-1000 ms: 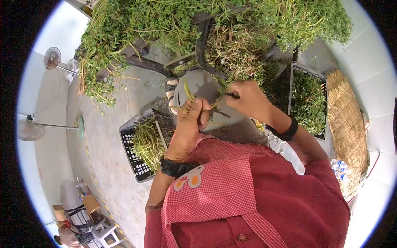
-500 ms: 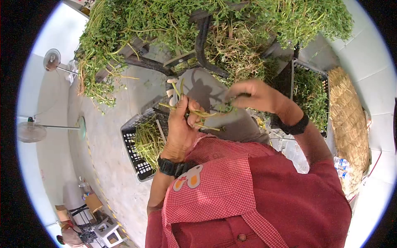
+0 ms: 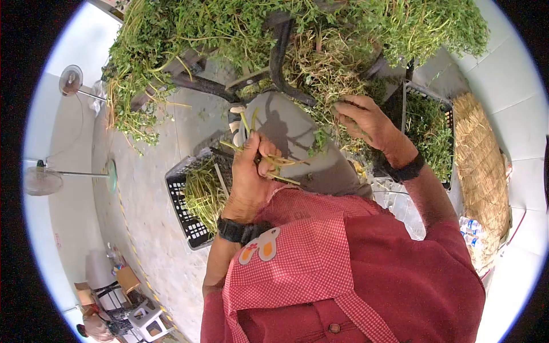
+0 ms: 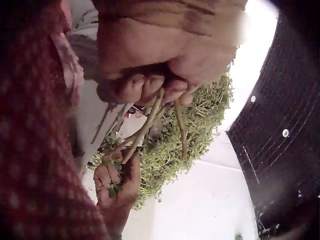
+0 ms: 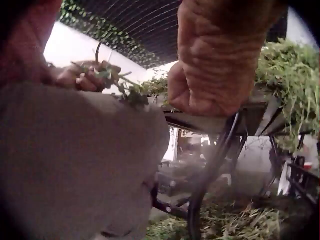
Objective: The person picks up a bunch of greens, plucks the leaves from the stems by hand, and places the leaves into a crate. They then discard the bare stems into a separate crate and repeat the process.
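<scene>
My left hand (image 3: 251, 171) grips several green stems (image 3: 289, 162) over my lap, their ends sticking out both sides of the fist. The same cut-looking stems (image 4: 150, 122) show below the curled fingers in the left wrist view. To the right, my right hand (image 3: 366, 123) is lifted, its fingers loosely bent with nothing seen between them. A small leafy sprig (image 3: 319, 143) shows apart from it, over the grey trouser leg (image 3: 337, 171). The right wrist view shows the back of the right hand (image 5: 210, 85), its fingertips hidden.
A table heaped with leafy green stems (image 3: 189, 34) stands ahead. Discarded-looking stalks (image 3: 326, 66) lie beneath, beside a dark metal table leg (image 3: 280, 57). Black crates flank me: one with stems (image 3: 203, 191) on the left, another with leaves (image 3: 428, 137) on the right, near a rolled straw mat (image 3: 483, 171).
The right hand has moved from beside the left hand out to the right, and its fingers have loosened. A leafy sprig now shows between the hands. The left hand keeps its stems, turned more sideways.
</scene>
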Demonstrator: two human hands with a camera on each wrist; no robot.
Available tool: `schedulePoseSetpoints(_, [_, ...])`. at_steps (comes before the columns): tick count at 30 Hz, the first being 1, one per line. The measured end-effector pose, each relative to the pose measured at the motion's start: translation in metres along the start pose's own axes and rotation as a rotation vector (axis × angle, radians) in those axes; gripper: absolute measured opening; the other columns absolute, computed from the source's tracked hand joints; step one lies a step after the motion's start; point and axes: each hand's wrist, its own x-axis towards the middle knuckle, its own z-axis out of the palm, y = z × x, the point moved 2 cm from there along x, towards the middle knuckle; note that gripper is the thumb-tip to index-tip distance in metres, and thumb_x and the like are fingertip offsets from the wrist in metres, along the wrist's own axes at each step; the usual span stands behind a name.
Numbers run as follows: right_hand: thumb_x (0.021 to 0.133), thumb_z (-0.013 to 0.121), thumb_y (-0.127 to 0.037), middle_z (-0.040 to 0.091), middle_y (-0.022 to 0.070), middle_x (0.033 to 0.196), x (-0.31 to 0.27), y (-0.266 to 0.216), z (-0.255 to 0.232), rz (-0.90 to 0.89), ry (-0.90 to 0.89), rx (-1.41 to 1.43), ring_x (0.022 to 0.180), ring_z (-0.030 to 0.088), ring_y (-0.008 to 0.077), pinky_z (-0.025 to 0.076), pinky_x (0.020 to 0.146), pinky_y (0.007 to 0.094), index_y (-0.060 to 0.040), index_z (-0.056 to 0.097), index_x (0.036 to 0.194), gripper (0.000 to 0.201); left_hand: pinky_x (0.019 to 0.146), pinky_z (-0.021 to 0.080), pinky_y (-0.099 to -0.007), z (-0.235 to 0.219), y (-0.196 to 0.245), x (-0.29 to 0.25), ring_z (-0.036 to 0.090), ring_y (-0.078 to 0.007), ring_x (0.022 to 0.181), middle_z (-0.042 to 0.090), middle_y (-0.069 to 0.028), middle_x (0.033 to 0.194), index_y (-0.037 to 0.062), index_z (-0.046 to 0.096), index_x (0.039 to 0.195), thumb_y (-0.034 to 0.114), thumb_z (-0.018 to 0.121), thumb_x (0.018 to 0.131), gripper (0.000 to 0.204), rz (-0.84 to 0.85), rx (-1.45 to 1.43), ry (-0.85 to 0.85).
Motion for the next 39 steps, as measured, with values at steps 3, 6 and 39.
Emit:
schedulePoseSetpoints(3, [0.088,0.055,-0.025,0.043,-0.0054,0.058,-0.006,-0.003,-0.004,0.055,-0.173,-0.018,0.048,0.040,0.0049,0.031,0.044,0.0228,-0.0039,0.059,0.086,0.021,0.050,0.026,-0.0238,0.004,0.000,0.002,0.028,-0.0077,0.048,0.033,0.0026,0.053,0.0112,0.043,0.065,0.034,0.043,0.095,0.037,0.012,0.021,0.056])
schedulePoseSetpoints(6, [0.086,0.056,-0.022,0.050,0.0007,0.060,-0.006,0.001,0.010,-0.413,-0.247,-0.549,0.055,0.053,0.0156,0.042,0.052,0.0302,-0.0035,0.059,0.099,0.023,0.041,0.022,-0.0239,0.000,-0.002,0.005,0.026,-0.0088,0.045,0.028,0.0045,0.048,0.0146,0.041,0.067,0.040,0.040,0.094,0.037,-0.001,0.063,0.086])
schedulePoseSetpoints(39, [0.082,0.061,-0.016,0.065,0.0061,0.083,0.012,0.026,-0.105,-0.178,0.148,-0.386,0.069,0.062,0.0139,0.049,0.057,0.0262,0.0037,0.061,0.098,0.025,0.057,0.043,-0.0264,-0.006,0.001,0.002,0.054,-0.0131,0.070,0.057,-0.0032,0.080,0.0068,0.056,0.106,0.043,0.040,0.094,0.041,-0.144,-0.165,-0.027])
